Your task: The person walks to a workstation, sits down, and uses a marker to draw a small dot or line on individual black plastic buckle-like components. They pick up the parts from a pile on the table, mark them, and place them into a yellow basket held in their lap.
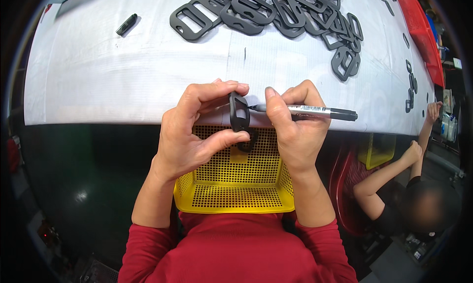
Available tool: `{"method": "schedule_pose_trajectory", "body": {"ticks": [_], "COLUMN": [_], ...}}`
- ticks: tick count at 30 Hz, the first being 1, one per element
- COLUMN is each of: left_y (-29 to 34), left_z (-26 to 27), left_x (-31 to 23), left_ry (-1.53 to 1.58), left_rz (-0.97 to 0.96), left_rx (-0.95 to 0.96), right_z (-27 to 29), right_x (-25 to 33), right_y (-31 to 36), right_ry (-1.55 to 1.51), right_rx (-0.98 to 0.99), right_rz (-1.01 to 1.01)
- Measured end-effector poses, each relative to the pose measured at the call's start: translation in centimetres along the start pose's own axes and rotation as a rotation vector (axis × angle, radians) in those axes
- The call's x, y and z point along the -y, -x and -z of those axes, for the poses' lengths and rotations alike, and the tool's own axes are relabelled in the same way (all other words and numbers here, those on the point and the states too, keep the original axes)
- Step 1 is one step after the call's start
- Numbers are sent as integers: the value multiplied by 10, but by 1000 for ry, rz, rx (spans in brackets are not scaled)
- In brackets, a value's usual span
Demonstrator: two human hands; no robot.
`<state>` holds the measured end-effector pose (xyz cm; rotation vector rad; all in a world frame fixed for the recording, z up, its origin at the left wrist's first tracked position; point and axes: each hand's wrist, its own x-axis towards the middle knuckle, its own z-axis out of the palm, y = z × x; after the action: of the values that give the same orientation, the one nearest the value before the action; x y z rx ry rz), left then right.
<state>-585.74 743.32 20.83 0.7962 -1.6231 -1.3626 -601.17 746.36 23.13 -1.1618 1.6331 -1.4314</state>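
My left hand pinches a black rectangular frame-shaped part between thumb and fingers, tilted on edge above the table's front edge. In my right hand is a grey marker pen with a black end, its dark tip pointing left at the frame's rim. Tip and rim meet or nearly meet; I cannot tell which. Below both hands, a yellow perforated basket rests against my lap. Another black part shows inside it, partly hidden behind my left thumb.
A heap of similar black frames covers the far middle of the white table. A black cap-like piece lies far left. At the right edge are more black parts and a red basket. Another person sits at right.
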Motion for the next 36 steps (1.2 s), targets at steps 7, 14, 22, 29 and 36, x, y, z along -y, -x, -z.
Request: {"method": "schedule_pose_trajectory", "body": {"ticks": [7, 14, 22, 29, 36], "left_y": [0, -6, -13, -9, -7], "left_z": [1, 19, 26, -1, 0], "left_x": [-2, -14, -24, -12, -8], "left_ry": [-38, 351, 653, 63, 52], "left_rz": [-16, 243, 356, -318, -215], "left_rx": [2, 162, 250, 5, -41], "right_z": [3, 10, 12, 3, 7], "right_x": [-5, 7, 24, 18, 8], "right_y": [3, 4, -2, -1, 4], "right_ry": [15, -335, -398, -774, -177], "right_rx": [-17, 147, 227, 202, 99], "right_rz": [20, 88, -109, -402, -179]}}
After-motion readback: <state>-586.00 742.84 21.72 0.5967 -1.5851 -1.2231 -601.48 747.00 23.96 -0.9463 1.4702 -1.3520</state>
